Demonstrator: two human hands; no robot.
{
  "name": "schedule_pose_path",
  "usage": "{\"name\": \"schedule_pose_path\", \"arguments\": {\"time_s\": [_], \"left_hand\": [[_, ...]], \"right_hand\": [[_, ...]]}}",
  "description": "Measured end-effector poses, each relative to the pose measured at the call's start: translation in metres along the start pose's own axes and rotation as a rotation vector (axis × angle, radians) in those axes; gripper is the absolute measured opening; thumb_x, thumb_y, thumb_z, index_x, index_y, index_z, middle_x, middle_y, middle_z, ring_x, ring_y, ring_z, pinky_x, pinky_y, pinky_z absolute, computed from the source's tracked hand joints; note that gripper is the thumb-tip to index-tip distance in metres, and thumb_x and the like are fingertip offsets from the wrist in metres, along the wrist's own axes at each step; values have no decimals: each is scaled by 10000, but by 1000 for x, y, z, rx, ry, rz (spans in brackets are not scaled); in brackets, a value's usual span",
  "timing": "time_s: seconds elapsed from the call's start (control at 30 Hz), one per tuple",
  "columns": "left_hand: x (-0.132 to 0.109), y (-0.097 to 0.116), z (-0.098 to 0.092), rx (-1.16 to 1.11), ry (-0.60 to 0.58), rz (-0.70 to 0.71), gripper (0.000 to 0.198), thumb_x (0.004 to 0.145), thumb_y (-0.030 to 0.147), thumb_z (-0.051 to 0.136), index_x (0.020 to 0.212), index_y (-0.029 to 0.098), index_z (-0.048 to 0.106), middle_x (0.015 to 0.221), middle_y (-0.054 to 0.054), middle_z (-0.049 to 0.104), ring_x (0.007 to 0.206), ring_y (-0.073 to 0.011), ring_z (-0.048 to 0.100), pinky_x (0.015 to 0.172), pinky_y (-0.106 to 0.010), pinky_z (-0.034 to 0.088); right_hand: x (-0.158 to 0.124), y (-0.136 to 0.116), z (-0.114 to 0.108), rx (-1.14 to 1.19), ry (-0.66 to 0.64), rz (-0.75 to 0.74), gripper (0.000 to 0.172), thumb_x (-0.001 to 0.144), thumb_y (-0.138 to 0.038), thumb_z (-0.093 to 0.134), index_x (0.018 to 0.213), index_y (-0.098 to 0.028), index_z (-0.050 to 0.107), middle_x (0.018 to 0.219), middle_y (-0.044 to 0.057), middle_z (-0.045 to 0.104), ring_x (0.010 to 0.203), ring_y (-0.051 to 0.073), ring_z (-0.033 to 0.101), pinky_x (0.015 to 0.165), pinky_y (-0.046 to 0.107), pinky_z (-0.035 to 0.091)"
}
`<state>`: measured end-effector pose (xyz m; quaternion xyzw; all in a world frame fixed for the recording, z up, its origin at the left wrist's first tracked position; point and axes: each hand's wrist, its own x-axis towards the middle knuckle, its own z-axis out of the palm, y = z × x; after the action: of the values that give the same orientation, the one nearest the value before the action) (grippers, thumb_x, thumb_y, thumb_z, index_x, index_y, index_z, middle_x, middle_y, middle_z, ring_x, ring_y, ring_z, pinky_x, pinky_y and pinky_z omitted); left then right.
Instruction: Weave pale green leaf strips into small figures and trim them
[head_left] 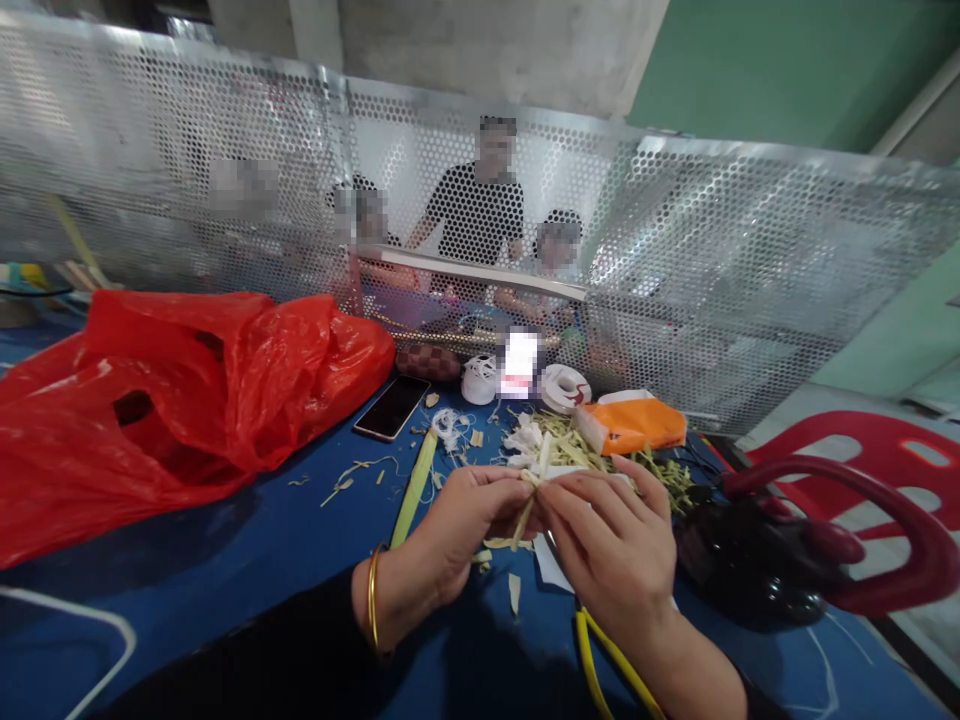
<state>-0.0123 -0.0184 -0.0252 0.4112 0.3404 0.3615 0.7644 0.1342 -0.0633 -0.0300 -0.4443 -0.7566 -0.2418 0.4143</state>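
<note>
Your left fingers [510, 490] and right fingers [574, 505] were pinched closely on a pale strip [545, 453], with yellow handles [587, 655] nearer you than them and an orange packet [637, 424] beyond, rightward.

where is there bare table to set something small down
Bare blue table lies between the red bag and the left black sleeve. A smaller bare patch sits between that sleeve and the yellow handles. Beyond the left hand and right hand it is crowded: phone, white string, plant scraps, orange packet. The kettle takes up the right.
</note>
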Motion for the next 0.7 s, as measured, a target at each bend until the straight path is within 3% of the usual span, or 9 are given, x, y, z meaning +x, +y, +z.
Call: {"name": "schedule_pose_path", "arguments": {"time_s": [0.13,0.3,0.5,0.7], "left_hand": [[-1,2,0,-57,17,-10,210,646,338,708,646,131,677,624,-21,627,631,-142,612,708,-287,505],[1,1,-1,-24,65,33,277,624,352,780,773,122,739,666,-37,678,651,-131,618,718,-269,500],[5,-1,-3,6,80,62,253,654,356,767,768,131,755,643,-28,673,596,-110,587,672,-254,477],[4,-2,-2,69,111,104,273,667,381,759,755,123,757,643,-30,668,631,-125,583,653,-248,457]], "right_hand": [[1,3,1,-44,23,-52,131,873,-138,578,902,-217,679,806,18,742,779,184,667,939,424,359],[0,3,0,-116,-56,-124,193,850,-109,573,963,-238,661,837,24,746,812,198,673,919,422,377],[-11,8,3,-191,-76,-265,285,827,-74,559,1052,-216,660,928,50,755,904,217,671,954,444,373],[-13,4,4,-204,-139,-356,244,853,-79,545,1047,-154,673,940,70,756,926,221,665,972,440,346]]}}
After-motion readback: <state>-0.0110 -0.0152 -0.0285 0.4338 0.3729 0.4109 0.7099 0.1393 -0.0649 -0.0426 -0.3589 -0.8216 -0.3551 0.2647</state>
